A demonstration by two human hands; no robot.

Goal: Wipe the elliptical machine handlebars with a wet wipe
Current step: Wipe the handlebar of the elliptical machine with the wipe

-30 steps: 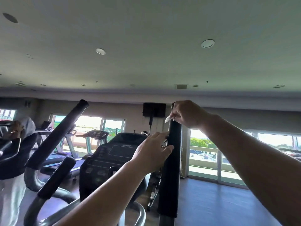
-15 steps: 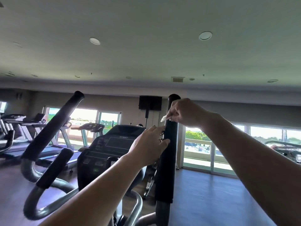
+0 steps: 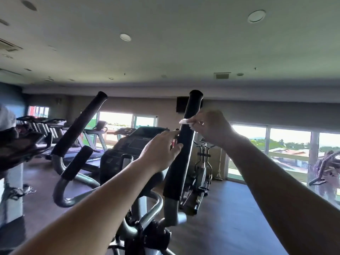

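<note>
The elliptical's right handlebar (image 3: 181, 159), a tall black foam grip, rises in the centre. My right hand (image 3: 211, 126) is wrapped round it a little below its top, shut on a white wet wipe (image 3: 184, 121) whose edge sticks out to the left of the bar. My left hand (image 3: 161, 150) rests on the left side of the same bar just below, fingers curled against the foam. The left handlebar (image 3: 81, 124) leans away at the left, with a shorter black grip (image 3: 77, 162) under it. The console (image 3: 136, 142) sits between the bars.
Treadmills (image 3: 46, 126) line the windows at the back left. A person's shoulder and cap (image 3: 7, 137) fill the far left edge. Another exercise bike (image 3: 202, 162) stands behind the right bar. A second person (image 3: 329, 172) is at a machine on the far right.
My right hand with the wipe has slid down the right handlebar, so the bar's top cap now shows above it. The left hand stays on the bar. The camera has tilted downward.
</note>
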